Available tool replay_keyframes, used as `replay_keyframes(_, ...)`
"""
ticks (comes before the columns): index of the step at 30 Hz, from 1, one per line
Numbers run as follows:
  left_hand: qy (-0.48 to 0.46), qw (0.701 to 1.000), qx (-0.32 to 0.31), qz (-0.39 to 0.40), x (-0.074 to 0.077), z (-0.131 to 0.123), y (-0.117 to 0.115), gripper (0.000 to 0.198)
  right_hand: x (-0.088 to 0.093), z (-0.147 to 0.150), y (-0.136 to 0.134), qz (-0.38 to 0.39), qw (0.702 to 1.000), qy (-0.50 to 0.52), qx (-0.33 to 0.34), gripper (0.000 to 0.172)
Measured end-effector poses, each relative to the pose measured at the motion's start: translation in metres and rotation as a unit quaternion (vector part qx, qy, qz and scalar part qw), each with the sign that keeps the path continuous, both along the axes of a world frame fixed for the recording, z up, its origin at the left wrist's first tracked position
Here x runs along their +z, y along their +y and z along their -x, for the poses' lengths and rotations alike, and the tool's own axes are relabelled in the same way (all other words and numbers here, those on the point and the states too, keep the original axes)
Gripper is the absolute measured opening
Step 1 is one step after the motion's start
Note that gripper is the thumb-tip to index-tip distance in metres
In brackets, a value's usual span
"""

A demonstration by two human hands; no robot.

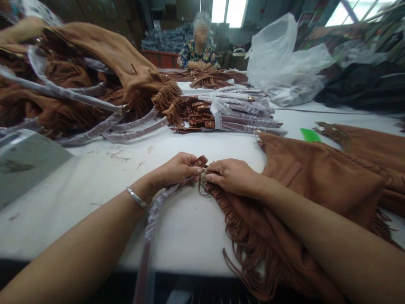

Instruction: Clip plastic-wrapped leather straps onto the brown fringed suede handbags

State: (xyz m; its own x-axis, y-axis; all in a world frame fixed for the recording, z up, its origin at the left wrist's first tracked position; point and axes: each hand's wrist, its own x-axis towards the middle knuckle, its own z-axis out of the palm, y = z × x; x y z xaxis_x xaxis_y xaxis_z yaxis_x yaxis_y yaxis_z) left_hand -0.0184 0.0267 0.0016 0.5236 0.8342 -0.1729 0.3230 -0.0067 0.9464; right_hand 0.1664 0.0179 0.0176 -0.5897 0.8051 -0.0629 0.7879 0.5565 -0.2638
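My left hand (177, 169) pinches the brown leather end tab of a plastic-wrapped strap (155, 211), which trails back over the table's front edge. My right hand (232, 175) is closed on the metal ring at the corner of a brown suede fringed bag (316, 185), right against the strap end. The bag lies on the white table (104, 177) under my right forearm, its fringe (240, 236) hanging toward me. Both hands meet at the table's middle.
A heap of finished brown bags (95, 71) with wrapped straps fills the left. A stack of wrapped straps (240, 112) lies ahead. Clear plastic bags (284, 59) sit at the back right. A person (199, 50) sits at the far end. A green scrap (310, 135) lies to the right.
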Motion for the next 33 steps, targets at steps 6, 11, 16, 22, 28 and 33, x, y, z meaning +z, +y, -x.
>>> replay_keyframes(6,0.033,0.999,-0.026,-0.020,0.003,0.010,-0.001,0.026,-0.002,0.017,-0.010,-0.037,0.995,-0.059,-0.067,0.036)
replay_keyframes(11,0.099,0.977,0.031,-0.188,0.004,0.025,0.008,0.022,0.001,0.023,-0.011,-0.064,0.992,-0.094,-0.057,0.039)
replay_keyframes(16,0.153,0.954,-0.077,-0.247,0.008,0.025,0.006,0.026,-0.001,0.024,-0.008,-0.082,0.987,-0.131,-0.034,0.036)
replay_keyframes(22,0.160,0.943,-0.097,-0.277,0.002,0.019,0.006,0.027,-0.004,0.022,-0.005,-0.093,0.989,-0.113,-0.028,0.036)
replay_keyframes(28,0.177,0.943,-0.098,-0.266,0.002,0.023,0.007,0.026,-0.003,0.024,-0.008,-0.108,0.983,-0.151,-0.013,0.037)
replay_keyframes(33,0.177,0.944,-0.097,-0.262,0.006,0.021,0.005,0.025,-0.001,0.026,-0.009,-0.130,0.978,-0.165,0.011,0.037)
